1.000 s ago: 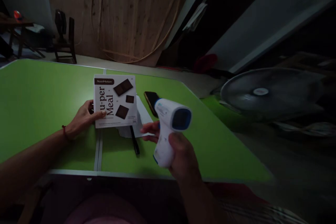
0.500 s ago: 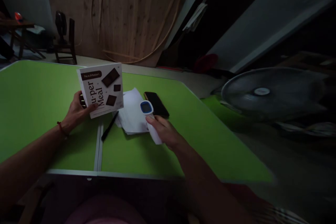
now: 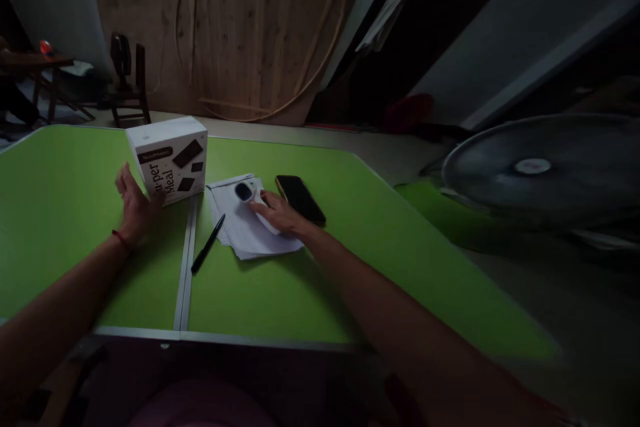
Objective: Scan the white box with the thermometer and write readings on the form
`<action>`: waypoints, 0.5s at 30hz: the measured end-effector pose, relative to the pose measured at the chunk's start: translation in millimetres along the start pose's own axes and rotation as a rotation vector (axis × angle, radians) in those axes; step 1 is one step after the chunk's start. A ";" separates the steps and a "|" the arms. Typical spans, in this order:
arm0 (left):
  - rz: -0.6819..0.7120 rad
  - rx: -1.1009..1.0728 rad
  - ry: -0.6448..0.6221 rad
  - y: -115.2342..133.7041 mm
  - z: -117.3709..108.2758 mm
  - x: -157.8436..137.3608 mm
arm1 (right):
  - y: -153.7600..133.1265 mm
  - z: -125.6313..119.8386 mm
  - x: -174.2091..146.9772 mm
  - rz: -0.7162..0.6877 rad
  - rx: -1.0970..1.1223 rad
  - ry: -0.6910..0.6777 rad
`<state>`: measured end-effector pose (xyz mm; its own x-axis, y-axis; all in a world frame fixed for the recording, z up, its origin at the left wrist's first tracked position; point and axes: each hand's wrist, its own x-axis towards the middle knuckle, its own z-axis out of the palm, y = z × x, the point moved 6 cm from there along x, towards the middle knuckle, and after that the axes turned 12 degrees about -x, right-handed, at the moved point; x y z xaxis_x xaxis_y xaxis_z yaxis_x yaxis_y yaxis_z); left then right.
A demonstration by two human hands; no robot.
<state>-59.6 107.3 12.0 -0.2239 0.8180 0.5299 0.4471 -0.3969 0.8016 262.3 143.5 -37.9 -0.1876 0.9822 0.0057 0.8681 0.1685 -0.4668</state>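
Observation:
A white "NutriMotion" box (image 3: pixel 175 163) with brown chocolate squares printed on it stands upright on the green table. My left hand (image 3: pixel 137 203) is at its lower left corner, fingers apart and thumb close to the front face; I cannot tell whether the thumb touches. My right hand (image 3: pixel 280 212) is closed around a white infrared thermometer (image 3: pixel 245 192), its dark screen facing up, low over a stack of papers (image 3: pixel 250 240). A black pen (image 3: pixel 209 243) lies left of the papers, and a dark phone (image 3: pixel 300 199) lies just beyond my right hand.
The green table (image 3: pixel 400 280) has a metal seam (image 3: pixel 186 273) between its halves. To the right stands a large fan (image 3: pixel 540 167). At the back are a wooden chair (image 3: pixel 129 97) with a small fan on it and a wooden panel (image 3: pixel 260 27) against the wall.
The box has gone from tilted in my left hand to upright on the table, slightly left and farther back, and the left fingers have loosened. The thermometer has moved left over the papers.

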 end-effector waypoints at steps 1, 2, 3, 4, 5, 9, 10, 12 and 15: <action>0.114 0.124 0.048 14.4 -1.6 -7.2 | 0.2 1.2 2.8 0.013 0.004 -0.007; 0.222 0.212 0.035 29.6 1.8 -16.5 | 0.1 2.4 4.0 0.024 0.010 -0.016; 0.282 0.276 -0.031 42.4 9.1 -26.6 | -0.1 3.5 3.8 0.031 0.016 -0.027; 0.286 0.337 -0.158 51.1 20.5 -37.0 | -0.7 4.1 2.4 0.033 0.024 -0.034; 0.237 0.414 -0.382 54.5 37.1 -49.0 | -1.1 4.4 0.3 0.033 0.035 -0.039; 0.085 0.582 -0.873 59.5 73.0 -85.9 | -2.2 1.6 -12.4 0.050 0.085 -0.048; 0.072 0.594 -0.886 60.2 74.7 -87.0 | -2.2 0.6 -16.5 0.061 0.096 -0.052; 0.046 0.611 -0.898 60.3 73.4 -83.4 | -2.3 -0.2 -26.8 0.083 0.121 -0.069; 0.036 0.607 -0.856 66.2 64.8 -66.9 | -4.8 2.8 -47.5 0.076 0.142 -0.098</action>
<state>41.0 53.3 11.7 0.3792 0.9253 -0.0117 0.8537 -0.3449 0.3902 265.7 95.8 -38.4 -0.1741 0.9777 -0.1174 0.8095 0.0743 -0.5824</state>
